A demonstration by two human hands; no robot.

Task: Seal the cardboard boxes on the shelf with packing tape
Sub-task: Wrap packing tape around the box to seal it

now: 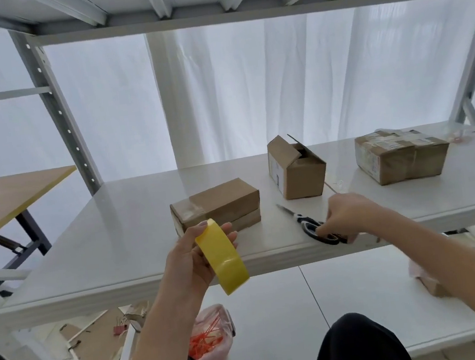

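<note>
My left hand (190, 259) holds a yellow roll of packing tape (223, 256) upright in front of the shelf's edge. Just behind it lies a low brown cardboard box (218, 203) with clear tape across its left end. My right hand (344, 216) rests on the black handles of the scissors (310, 224), which lie on the white shelf (122, 224) with the blades pointing away. Farther back stands a small box (296, 168) with its top flaps open. At the right sits a wider box (400, 155) covered in tape.
A lower shelf board (347, 283) holds a pink bag of orange ties (209, 337) and another pink bag (421, 274). A wooden table (2, 199) stands at the left. Cardboard scraps and a red clip (120, 329) lie on the floor. White curtains hang behind.
</note>
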